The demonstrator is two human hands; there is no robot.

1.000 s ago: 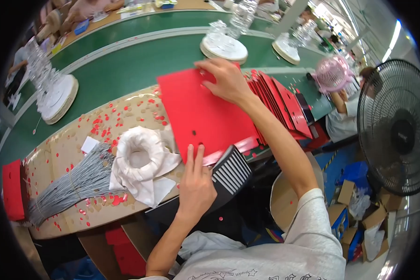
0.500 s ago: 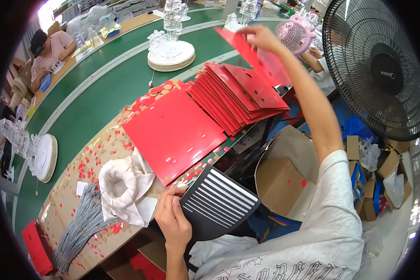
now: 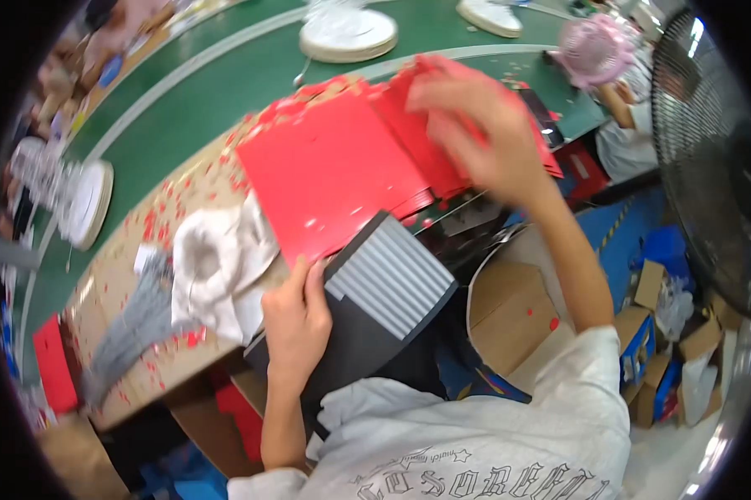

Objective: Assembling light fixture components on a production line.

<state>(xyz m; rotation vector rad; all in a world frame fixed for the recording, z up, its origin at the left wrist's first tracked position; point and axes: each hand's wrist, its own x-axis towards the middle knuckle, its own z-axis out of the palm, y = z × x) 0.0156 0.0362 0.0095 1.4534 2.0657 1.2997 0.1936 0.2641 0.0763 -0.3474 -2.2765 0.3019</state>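
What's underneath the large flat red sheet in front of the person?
The red sheet has at least one more red edge showing beneath its lower-right side. Any layers farther in are covered, as is whatever lies directly under them.

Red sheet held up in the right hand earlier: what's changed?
The right hand has drawn back over the leaning red sheets and seems to have let it go, though blur hides where it lies. The left hand stays by the flat red stack, the white cloth ring unmoved.
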